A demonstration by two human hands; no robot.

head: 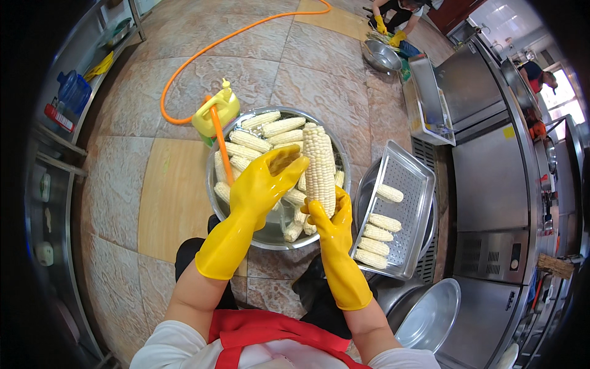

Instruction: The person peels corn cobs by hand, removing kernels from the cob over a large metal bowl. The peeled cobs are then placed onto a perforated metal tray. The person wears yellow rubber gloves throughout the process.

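A large ear of pale corn (318, 166) stands nearly upright over a wide metal basin (346, 159). My right hand (334, 217), in a yellow rubber glove, grips its lower end. My left hand (272, 177), gloved the same way, is just left of the ear, fingers apart and curved; I see nothing in it. Many husked ears (251, 140) lie in water in the basin, partly hidden by my hands. To the right, several ears (375, 246) rest in a row on a perforated steel tray (412, 207), with one ear (390, 193) apart from them.
An orange hose (221, 143) runs over the floor and into the basin, past a yellow jug (216, 113). Steel bowls (426, 318) sit at lower right beside steel cabinets (491, 184). A shelf (80, 115) lines the left. Another person (396, 18) works at a metal bowl (382, 56).
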